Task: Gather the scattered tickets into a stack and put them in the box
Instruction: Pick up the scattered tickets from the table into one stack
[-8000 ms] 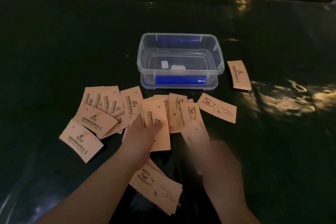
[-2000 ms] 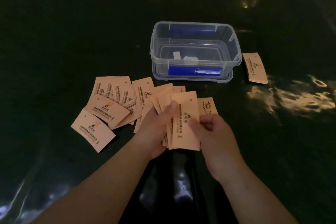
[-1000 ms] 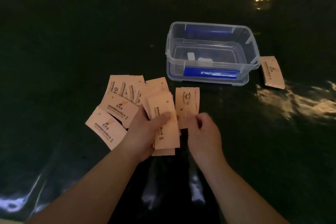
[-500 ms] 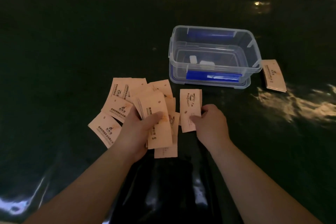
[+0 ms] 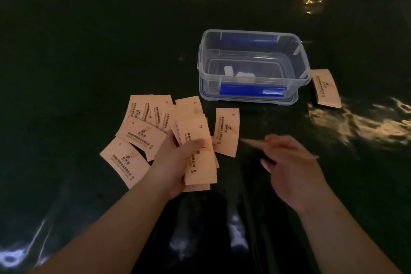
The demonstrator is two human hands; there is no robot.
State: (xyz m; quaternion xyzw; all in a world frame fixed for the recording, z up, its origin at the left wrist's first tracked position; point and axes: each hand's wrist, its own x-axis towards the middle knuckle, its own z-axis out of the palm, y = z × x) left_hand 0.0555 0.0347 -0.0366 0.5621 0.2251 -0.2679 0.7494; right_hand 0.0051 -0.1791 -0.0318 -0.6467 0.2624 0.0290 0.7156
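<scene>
My left hand (image 5: pixel 175 162) grips a fanned stack of pale orange tickets (image 5: pixel 200 162) low over the table. Several loose tickets (image 5: pixel 142 135) lie overlapping just left of it. One ticket (image 5: pixel 226 132) lies alone to the right of the stack. My right hand (image 5: pixel 291 162), blurred, pinches a single ticket (image 5: pixel 249 142) seen edge-on, right of that lone ticket. The clear plastic box (image 5: pixel 201 60) stands open behind them, holding only two small white bits. A small pile of tickets (image 5: pixel 325 89) lies beside the box's right side.
A dark green glossy sheet (image 5: pixel 89 51) covers the table and shows light glare at right and near the front edge. The box sits on its lid (image 5: pixel 291 101), which has blue clips. The table's far edge runs along the top.
My right hand has lifted one ticket off the table and drawn back to the right. One ticket stays where it was. My left hand keeps hold of the stack.
</scene>
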